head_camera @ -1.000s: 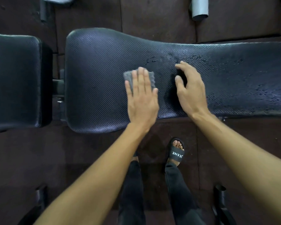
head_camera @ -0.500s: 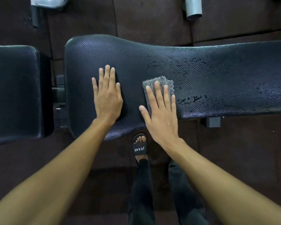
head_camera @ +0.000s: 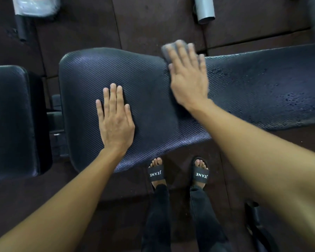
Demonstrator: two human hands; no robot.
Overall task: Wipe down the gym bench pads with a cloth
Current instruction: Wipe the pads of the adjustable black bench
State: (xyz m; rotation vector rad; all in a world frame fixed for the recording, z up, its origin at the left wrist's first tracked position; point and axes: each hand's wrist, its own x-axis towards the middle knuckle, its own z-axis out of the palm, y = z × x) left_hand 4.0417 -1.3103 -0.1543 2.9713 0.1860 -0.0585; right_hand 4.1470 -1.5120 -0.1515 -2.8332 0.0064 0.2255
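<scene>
A long black textured bench pad (head_camera: 145, 84) runs left to right across the view, with wet droplets on its right half. My left hand (head_camera: 115, 120) lies flat on the pad's wide left end, fingers apart, holding nothing. My right hand (head_camera: 187, 75) presses a grey cloth (head_camera: 166, 50) flat against the pad's far edge; the hand is motion-blurred and covers most of the cloth. A second black pad (head_camera: 7, 120) sits at the far left, separated by a gap.
Dark rubber floor tiles (head_camera: 153, 20) surround the bench. Grey metal tubes stand at the top left (head_camera: 35, 8) and top right (head_camera: 205, 10). My feet in black slides (head_camera: 155, 173) stand just below the pad's near edge. A black frame part (head_camera: 256, 217) lies at the lower right.
The cloth went from my left hand to my right hand. My right hand has swept it from the pad's middle up to the far edge. My left hand rests flat on the wide end.
</scene>
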